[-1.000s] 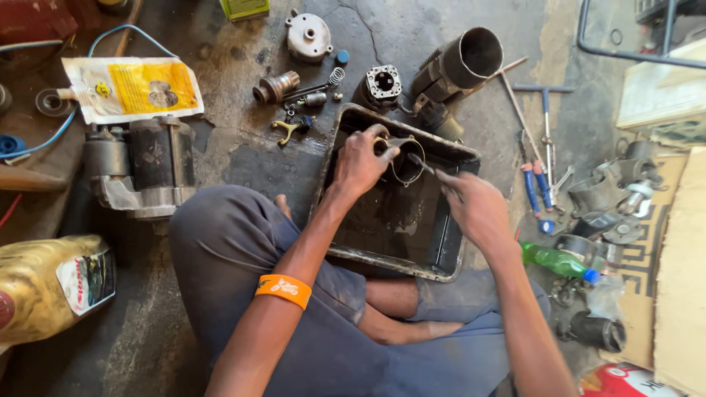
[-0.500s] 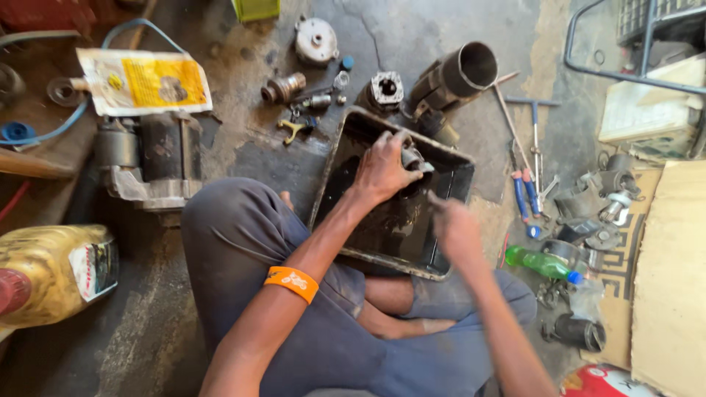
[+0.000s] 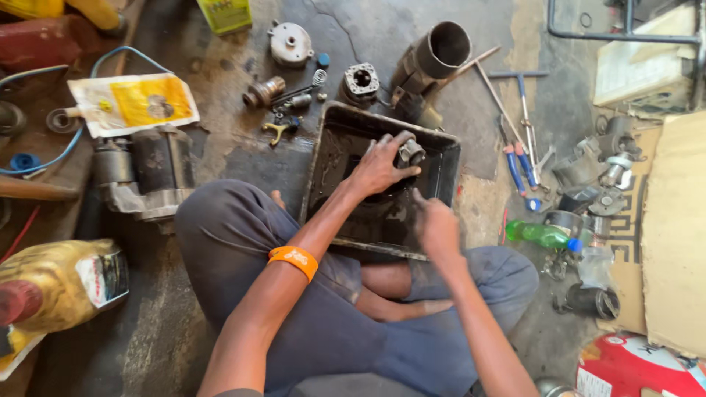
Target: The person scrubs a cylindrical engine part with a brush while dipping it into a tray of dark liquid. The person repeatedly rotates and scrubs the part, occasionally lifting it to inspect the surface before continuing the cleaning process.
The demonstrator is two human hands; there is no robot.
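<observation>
I sit cross-legged on a stained floor with a black rectangular metal tray (image 3: 327,147) in front of my knees. My left hand (image 3: 379,165), an orange band on its wrist, grips a small round metal part (image 3: 410,152) over the tray's far side. My right hand (image 3: 435,224) hovers over the tray's near right part, blurred; I cannot tell whether it holds anything. The tray's inside is dark and oily.
Small metal parts (image 3: 288,95) and a large metal cylinder (image 3: 437,51) lie beyond the tray. A motor body (image 3: 143,173) is at left, a yellow bag (image 3: 132,103) behind it, a yellow jug (image 3: 62,283) near left. Screwdrivers (image 3: 518,151), a green bottle (image 3: 543,235) and cardboard (image 3: 680,235) are at right.
My right hand has drawn back from the part toward me. My left hand stays on the round part. The ring seen earlier by the hands is no longer visible.
</observation>
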